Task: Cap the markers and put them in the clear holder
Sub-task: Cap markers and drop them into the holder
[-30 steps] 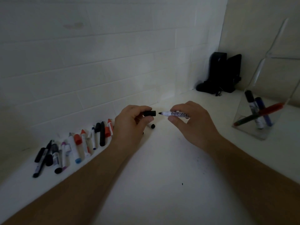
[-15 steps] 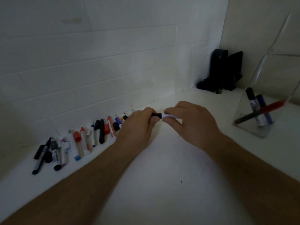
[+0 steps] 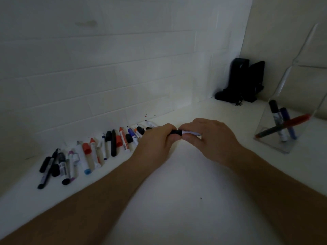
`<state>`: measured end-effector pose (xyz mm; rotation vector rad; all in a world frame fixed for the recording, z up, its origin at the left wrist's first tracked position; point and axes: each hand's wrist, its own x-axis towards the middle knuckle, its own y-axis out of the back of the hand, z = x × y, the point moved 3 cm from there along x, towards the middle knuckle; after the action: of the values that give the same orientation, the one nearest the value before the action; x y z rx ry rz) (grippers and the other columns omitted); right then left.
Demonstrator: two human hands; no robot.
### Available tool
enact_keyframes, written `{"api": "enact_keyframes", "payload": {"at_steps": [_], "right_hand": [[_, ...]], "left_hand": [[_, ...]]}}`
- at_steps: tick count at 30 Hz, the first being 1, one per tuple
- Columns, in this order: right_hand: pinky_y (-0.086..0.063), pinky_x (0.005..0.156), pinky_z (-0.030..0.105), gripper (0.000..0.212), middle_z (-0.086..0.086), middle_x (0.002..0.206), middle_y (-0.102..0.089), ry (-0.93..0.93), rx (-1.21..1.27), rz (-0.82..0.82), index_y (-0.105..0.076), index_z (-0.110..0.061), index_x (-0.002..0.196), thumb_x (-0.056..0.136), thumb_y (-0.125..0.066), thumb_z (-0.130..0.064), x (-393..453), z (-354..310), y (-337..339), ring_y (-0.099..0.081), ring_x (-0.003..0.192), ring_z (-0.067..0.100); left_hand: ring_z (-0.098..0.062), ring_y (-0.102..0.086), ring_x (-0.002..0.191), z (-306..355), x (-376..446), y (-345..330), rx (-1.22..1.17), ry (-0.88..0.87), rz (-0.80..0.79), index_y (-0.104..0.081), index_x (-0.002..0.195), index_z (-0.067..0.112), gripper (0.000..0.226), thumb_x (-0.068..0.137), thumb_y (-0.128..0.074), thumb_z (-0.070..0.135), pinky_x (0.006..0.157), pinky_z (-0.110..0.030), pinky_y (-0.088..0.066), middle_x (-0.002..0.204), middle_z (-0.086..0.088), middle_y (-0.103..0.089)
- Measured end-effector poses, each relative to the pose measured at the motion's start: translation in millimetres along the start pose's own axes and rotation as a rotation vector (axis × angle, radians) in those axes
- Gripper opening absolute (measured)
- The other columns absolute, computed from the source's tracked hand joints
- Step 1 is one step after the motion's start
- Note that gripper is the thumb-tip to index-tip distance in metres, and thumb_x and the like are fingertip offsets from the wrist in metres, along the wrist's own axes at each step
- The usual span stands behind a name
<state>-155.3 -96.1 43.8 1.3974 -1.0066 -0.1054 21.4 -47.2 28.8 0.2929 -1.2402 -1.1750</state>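
My left hand pinches a black cap that sits on the tip of a white marker. My right hand grips that marker's barrel, and the two hands meet over the white counter. A row of several loose markers and caps lies along the wall to the left. At the right stands the clear holder with three markers inside: one black-capped, one blue, one red leaning across.
A black object stands in the far corner by the tiled wall. The white counter stretches in front of my forearms. A small dark speck lies on it.
A second ago the cap and the marker tip were apart in the air. My hands came together and dropped lower, and the cap now sits on the marker's tip.
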Motion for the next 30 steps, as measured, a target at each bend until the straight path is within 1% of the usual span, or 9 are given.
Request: {"api": "enact_keyframes", "payload": {"at_steps": [2, 4, 9, 11, 15, 20, 24, 27, 30], "right_hand": [[-0.043, 0.088, 0.041, 0.032, -0.014, 0.103, -0.067, -0.051, -0.117, -0.101, -0.056, -0.045, 0.124, 0.1, -0.038, -0.053, -0.3, -1.8, -1.9, -0.057, 0.101, 0.017], [-0.036, 0.091, 0.043, 0.026, -0.018, 0.11, -0.066, -0.087, -0.208, -0.171, -0.055, -0.047, 0.124, 0.103, -0.04, -0.047, -0.6, -4.6, 0.8, -0.05, 0.11, 0.017], [-0.038, 0.076, 0.037, 0.021, -0.005, 0.099, -0.063, -0.187, -0.113, -0.224, -0.059, -0.042, 0.116, 0.105, -0.043, -0.035, -9.3, -4.4, 36.8, -0.049, 0.093, 0.017], [-0.038, 0.069, 0.029, 0.018, 0.002, 0.098, -0.063, -0.261, 0.038, -0.02, -0.063, -0.032, 0.116, 0.103, -0.052, -0.028, -19.9, 6.4, 66.6, -0.054, 0.08, 0.017], [-0.042, 0.081, 0.022, 0.023, 0.003, 0.105, -0.066, -0.463, 0.052, 0.435, -0.065, -0.018, 0.12, 0.097, -0.064, -0.024, -45.7, 34.8, 140.5, -0.061, 0.09, 0.016], [-0.047, 0.084, 0.015, 0.021, -0.006, 0.108, -0.066, -0.554, 0.015, 0.706, -0.066, -0.02, 0.117, 0.097, -0.063, -0.025, -69.8, 58.2, 199.2, -0.064, 0.093, 0.008], [-0.043, 0.067, 0.019, 0.023, -0.009, 0.1, -0.062, -0.594, -0.178, 0.532, -0.061, -0.022, 0.121, 0.098, -0.061, -0.027, -78.3, 69.1, 194.0, -0.065, 0.075, 0.014], [-0.053, 0.056, 0.026, 0.039, -0.009, 0.099, -0.063, -0.625, -0.206, 0.387, -0.04, -0.032, 0.135, 0.101, -0.056, -0.024, -76.2, 75.7, 174.4, -0.065, 0.064, 0.011], [-0.061, 0.054, 0.04, 0.024, 0.001, 0.078, -0.064, -0.674, -0.364, 0.235, -0.038, -0.035, 0.127, 0.105, -0.043, -0.027, -68.6, 84.8, 161.2, -0.066, 0.058, 0.02]], "left_hand": [[-0.016, -0.06, 0.072, -0.9, 0.0, -6.2, -0.001, 0.005, -0.063, -0.068, 0.102, 0.013, 0.029, 0.1, -0.053, 0.038, 0.064, -0.029, -0.037, 0.085, -0.002, -0.071], [-0.014, -0.059, 0.072, 2.0, 0.5, -10.4, 0.015, -0.009, -0.102, -0.069, 0.102, 0.015, 0.03, 0.101, -0.052, 0.04, 0.063, -0.026, -0.032, 0.085, -0.001, -0.071], [-0.007, -0.056, 0.08, 6.8, -1.6, -8.3, -0.024, 0.008, -0.112, -0.063, 0.124, 0.026, 0.032, 0.1, -0.051, 0.044, 0.072, -0.026, -0.039, 0.087, 0.009, -0.069], [-0.006, -0.055, 0.087, 7.0, -3.5, -9.1, -0.038, -0.041, -0.116, -0.063, 0.126, 0.027, 0.032, 0.099, -0.053, 0.042, 0.082, -0.028, -0.044, 0.092, 0.01, -0.068], [-0.012, -0.057, 0.102, 20.5, -9.7, -13.6, 0.006, -0.25, -0.16, -0.067, 0.12, 0.03, 0.03, 0.096, -0.054, 0.041, 0.094, -0.028, -0.044, 0.109, 0.008, -0.067], [-0.013, -0.056, 0.113, 45.3, -15.4, -18.9, 0.038, -0.355, -0.23, -0.065, 0.118, 0.037, 0.034, 0.093, -0.046, 0.051, 0.097, -0.035, -0.047, 0.121, 0.01, -0.062], [-0.008, -0.053, 0.113, 51.2, -16.8, -22.3, 0.079, -0.399, -0.277, -0.062, 0.12, 0.04, 0.034, 0.093, -0.045, 0.052, 0.098, -0.03, -0.045, 0.124, 0.014, -0.059], [-0.005, -0.051, 0.114, 45.9, -17.6, -24.7, 0.067, -0.39, -0.281, -0.061, 0.12, 0.041, 0.034, 0.093, -0.045, 0.055, 0.099, -0.025, -0.041, 0.123, 0.017, -0.058], [-0.003, -0.051, 0.114, 39.6, -18.4, -24.6, 0.044, -0.358, -0.269, -0.061, 0.12, 0.041, 0.035, 0.092, -0.047, 0.056, 0.1, -0.027, -0.043, 0.122, 0.018, -0.057]]}}
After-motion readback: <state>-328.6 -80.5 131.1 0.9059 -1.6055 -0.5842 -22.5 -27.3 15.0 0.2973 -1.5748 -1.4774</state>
